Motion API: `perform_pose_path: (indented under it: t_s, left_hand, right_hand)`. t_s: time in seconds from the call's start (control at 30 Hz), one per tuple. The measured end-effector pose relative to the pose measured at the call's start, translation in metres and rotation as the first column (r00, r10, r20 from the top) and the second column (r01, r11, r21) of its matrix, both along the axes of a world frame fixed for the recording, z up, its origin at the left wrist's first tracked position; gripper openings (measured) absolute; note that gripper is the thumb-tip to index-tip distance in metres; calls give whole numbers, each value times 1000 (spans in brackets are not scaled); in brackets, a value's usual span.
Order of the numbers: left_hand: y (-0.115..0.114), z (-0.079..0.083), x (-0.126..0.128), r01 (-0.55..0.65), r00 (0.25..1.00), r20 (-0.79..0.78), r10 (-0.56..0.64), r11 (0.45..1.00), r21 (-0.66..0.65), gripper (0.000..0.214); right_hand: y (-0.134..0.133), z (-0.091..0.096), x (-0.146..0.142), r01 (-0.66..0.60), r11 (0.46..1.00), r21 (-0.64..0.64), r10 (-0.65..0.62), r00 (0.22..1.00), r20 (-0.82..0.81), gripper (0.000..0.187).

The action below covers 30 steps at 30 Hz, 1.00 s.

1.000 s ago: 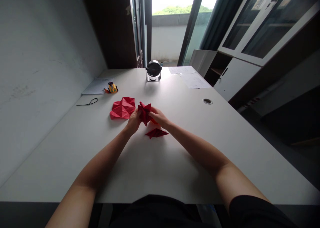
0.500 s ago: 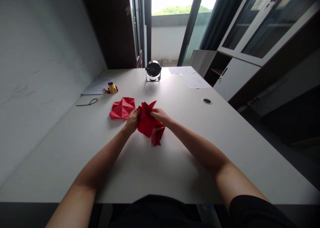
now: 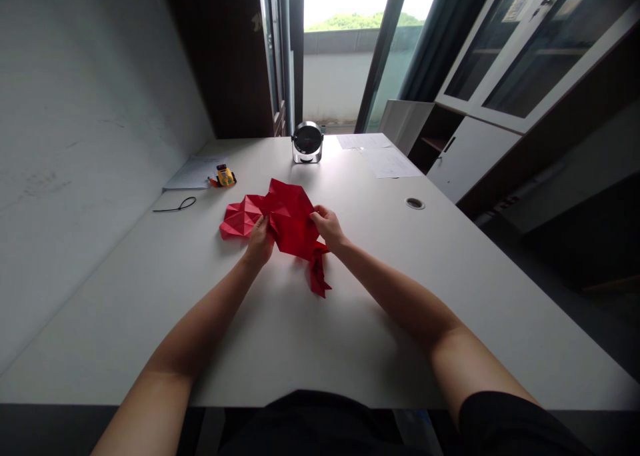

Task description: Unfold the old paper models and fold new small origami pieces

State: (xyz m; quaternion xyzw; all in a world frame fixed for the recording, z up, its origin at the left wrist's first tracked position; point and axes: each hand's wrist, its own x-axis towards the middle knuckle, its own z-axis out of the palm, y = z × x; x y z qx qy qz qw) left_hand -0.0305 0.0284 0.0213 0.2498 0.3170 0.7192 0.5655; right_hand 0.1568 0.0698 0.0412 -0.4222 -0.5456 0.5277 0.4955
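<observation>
Between my hands a creased sheet of red paper (image 3: 293,219) is spread out above the table. My left hand (image 3: 260,241) pinches its left edge, thumb on top. On the opposite edge, my right hand (image 3: 327,225) grips the sheet between thumb and fingers. A second creased red sheet (image 3: 239,219) lies flat on the table to the left, partly covered by the held one. Close below my right hand rests a folded red paper piece (image 3: 318,276) with pointed ends; its upper part is hidden behind the held sheet.
Beyond my hands on the white table (image 3: 310,349) stands a round black device on a metal stand (image 3: 307,141). At the left are a yellow tape measure-like object (image 3: 225,176), a black cable tie (image 3: 175,206) and papers (image 3: 187,173). More papers (image 3: 390,161) and a cable hole (image 3: 415,203) are at the right.
The red paper in my hands has opened from a folded, bunched shape into a wider sheet. My right hand has moved slightly right and up, my left slightly left.
</observation>
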Motion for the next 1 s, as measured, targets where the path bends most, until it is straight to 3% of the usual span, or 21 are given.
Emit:
perform_pose_path:
  t_s: [0.13,0.27,0.37,0.47,0.73,0.87,1.0]
  left_hand:
    - [-2,1,-3,-12,999,38,12,1000,8,7]
    - [-4,1,-6,18,1000,-6,-19,994,-104,15]
    - [-5,2,-8,31,998,-53,-39,989,-147,24]
    - [-6,4,-8,29,991,-123,-50,985,-167,25]
    - [0,7,-17,-13,993,-118,-3,991,-132,18]
    - [3,11,-26,-50,983,-184,15,981,-188,24]
    - [-2,17,-22,29,987,-148,-64,974,-225,16]
  right_hand:
    - [1,-1,2,24,1000,10,-24,998,60,23]
    - [-4,4,6,94,973,209,-148,954,262,25]
    - [-11,8,7,21,933,360,-171,905,390,20]
    - [-18,11,6,-81,901,427,-140,876,461,18]
    - [-15,15,9,-40,913,405,-172,865,472,15]
    - [-12,16,9,-60,887,458,-160,890,428,23]
    - [-14,13,8,-128,854,504,-133,884,448,26]
